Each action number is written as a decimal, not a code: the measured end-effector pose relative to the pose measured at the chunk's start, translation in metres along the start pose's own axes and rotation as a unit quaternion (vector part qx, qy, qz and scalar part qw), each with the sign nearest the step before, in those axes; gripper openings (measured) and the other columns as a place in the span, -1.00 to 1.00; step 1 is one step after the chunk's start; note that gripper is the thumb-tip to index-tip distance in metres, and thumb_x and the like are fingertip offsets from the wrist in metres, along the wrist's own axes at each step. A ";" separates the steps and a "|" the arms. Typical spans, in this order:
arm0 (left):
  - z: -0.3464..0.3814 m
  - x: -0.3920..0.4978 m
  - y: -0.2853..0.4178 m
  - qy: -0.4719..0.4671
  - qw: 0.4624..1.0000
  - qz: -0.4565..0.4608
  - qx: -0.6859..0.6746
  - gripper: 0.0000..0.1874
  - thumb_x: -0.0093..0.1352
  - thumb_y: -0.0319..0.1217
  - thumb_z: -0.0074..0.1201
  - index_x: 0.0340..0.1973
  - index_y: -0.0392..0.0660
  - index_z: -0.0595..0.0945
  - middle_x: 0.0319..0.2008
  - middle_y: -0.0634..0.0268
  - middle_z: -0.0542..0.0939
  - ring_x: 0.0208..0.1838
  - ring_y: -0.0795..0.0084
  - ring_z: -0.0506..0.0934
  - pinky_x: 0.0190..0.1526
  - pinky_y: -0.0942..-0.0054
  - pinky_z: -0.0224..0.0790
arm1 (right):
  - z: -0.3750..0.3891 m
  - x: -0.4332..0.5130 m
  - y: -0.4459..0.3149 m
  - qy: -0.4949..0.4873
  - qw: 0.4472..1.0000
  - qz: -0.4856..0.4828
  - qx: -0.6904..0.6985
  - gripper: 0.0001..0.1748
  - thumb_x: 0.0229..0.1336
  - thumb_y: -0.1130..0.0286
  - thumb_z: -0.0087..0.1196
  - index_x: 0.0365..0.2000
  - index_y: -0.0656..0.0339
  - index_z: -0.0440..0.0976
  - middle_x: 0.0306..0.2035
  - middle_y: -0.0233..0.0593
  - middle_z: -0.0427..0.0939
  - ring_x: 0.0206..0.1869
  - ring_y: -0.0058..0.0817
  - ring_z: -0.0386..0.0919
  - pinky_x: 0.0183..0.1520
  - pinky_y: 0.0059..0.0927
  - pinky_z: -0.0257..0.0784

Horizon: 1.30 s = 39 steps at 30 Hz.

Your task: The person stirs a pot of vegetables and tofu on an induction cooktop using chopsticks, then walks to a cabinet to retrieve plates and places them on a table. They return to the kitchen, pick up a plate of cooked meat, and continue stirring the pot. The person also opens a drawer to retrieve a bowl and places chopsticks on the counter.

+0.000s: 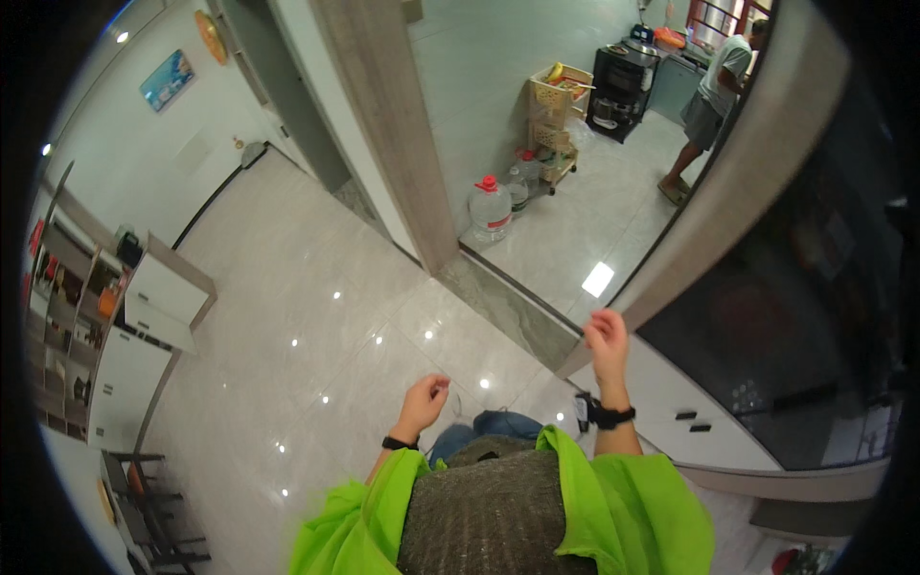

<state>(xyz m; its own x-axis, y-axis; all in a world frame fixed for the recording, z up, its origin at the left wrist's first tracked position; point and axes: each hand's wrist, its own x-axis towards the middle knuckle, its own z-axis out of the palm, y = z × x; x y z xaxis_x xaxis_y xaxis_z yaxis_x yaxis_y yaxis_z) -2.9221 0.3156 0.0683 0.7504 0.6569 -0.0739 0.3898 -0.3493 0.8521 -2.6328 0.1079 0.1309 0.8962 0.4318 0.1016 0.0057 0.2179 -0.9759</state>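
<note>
My left hand is held in front of my body above the tiled floor, its fingers curled in and nothing seen in them. A dark band circles that wrist. Farther forward and to the right, my right hand is raised with loosely bent fingers, and I see nothing held there. In this view it overlaps the edge of a doorway frame; whether it touches the frame I cannot tell. A black strap with a small device is around my right wrist. Beyond lies the stone threshold of a kitchen.
Inside the kitchen, large plastic water bottles stand by the wall near a tiered rolling cart. A person stands at the far counter. White drawers under a dark glossy panel are at right; a shelf cabinet is left.
</note>
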 end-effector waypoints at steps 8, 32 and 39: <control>-0.039 0.185 -0.104 0.055 0.971 -0.230 -0.031 -0.81 0.29 -0.43 0.06 -0.20 -0.21 0.59 -0.37 0.14 0.63 -0.34 0.36 0.61 -0.26 0.42 0.45 | 0.100 0.287 -0.007 -0.050 0.991 -0.110 0.060 -0.73 0.11 0.60 0.03 -0.13 0.29 0.37 -0.34 -0.35 0.46 -0.35 -0.68 0.41 -0.39 -0.66 0.35; 0.330 0.996 0.285 -0.357 0.921 0.152 0.028 -0.78 0.25 -0.49 0.04 -0.19 -0.22 0.56 -0.29 0.17 0.59 -0.28 0.36 0.58 -0.18 0.43 0.44 | -0.235 0.790 0.046 0.427 0.894 -0.038 -0.127 -0.78 0.11 0.51 0.10 -0.19 0.26 0.42 -0.38 -0.40 0.44 -0.46 -0.70 0.33 -0.42 -0.70 0.24; 0.420 1.152 0.329 -0.293 0.950 0.102 0.035 -0.77 0.23 -0.46 0.04 -0.19 -0.18 0.59 -0.33 0.19 0.59 -0.30 0.38 0.57 -0.19 0.44 0.43 | -0.277 1.106 0.036 0.262 0.953 -0.099 -0.117 -0.77 0.09 0.55 0.11 -0.19 0.26 0.44 -0.35 -0.42 0.46 -0.42 -0.71 0.37 -0.41 -0.69 0.27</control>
<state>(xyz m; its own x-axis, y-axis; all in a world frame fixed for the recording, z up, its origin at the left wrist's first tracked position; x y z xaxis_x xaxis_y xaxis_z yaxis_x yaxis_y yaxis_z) -1.7051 0.6760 0.0459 0.9747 0.0926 -0.2036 0.2227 -0.4874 0.8443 -1.5180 0.3508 0.1552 0.9655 -0.1077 0.2371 0.2408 0.0221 -0.9703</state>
